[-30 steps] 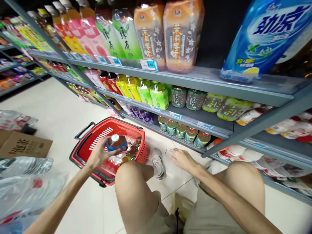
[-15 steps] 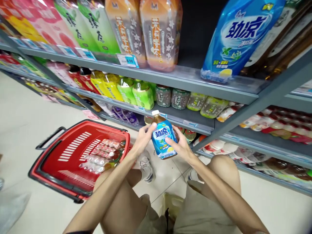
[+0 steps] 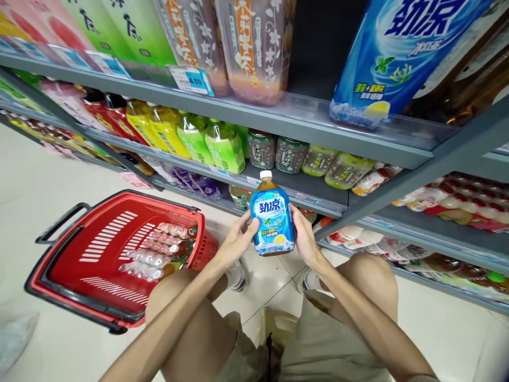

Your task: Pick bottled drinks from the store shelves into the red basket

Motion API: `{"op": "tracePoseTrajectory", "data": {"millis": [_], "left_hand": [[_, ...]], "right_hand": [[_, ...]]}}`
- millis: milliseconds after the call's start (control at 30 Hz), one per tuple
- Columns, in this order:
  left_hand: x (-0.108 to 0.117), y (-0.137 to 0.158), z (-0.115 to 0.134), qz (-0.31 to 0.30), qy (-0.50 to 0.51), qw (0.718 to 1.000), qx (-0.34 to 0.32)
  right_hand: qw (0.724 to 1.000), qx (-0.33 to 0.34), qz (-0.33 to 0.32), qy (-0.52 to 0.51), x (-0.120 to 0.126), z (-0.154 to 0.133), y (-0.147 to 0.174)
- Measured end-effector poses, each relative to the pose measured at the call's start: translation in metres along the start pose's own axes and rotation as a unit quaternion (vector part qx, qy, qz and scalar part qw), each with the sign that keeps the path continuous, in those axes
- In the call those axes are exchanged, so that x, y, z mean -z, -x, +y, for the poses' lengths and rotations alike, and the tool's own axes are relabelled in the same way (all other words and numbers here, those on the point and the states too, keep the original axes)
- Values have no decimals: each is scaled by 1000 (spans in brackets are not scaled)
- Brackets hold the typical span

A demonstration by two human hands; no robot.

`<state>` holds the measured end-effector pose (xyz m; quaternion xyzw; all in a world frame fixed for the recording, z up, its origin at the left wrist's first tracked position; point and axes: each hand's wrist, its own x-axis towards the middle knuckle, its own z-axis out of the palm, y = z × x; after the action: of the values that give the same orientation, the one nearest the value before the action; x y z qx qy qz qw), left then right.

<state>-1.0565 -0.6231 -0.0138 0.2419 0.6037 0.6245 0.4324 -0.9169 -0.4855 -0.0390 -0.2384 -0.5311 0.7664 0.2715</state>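
Note:
Between my two hands is a bottle of iced tea (image 3: 272,225) with a blue label, a white cap and brown liquid, held nearly upright above the floor in front of the shelves. My left hand (image 3: 240,236) grips its left side, the thumb lying on the label's edge. On the other side my right hand (image 3: 305,233) presses against it, with the fingers partly hidden behind. A larger bottle with the same blue label (image 3: 385,69) stands on the upper shelf at the right.
At my left a red shopping basket (image 3: 63,265) sits on the tiled floor, with packs of small bottles (image 3: 159,249) in it. The grey upper shelf (image 3: 318,122) and the lower shelves carry rows of drinks. A small stool (image 3: 278,321) shows between my legs.
The bottle has turned more upright, its label now facing me squarely. My right thumb has moved off the label to the bottle's side. The view has shifted slightly.

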Motion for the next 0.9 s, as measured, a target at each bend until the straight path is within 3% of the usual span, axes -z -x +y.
{"op": "tracePoseTrajectory", "data": {"millis": [267, 900], "left_hand": [[3, 7, 0, 45, -19, 999, -6], [-3, 2, -1, 24, 28, 999, 2]], "right_hand": [[1000, -15, 16, 14, -6, 5, 6], [998, 44, -27, 44, 4, -4, 1]]}}
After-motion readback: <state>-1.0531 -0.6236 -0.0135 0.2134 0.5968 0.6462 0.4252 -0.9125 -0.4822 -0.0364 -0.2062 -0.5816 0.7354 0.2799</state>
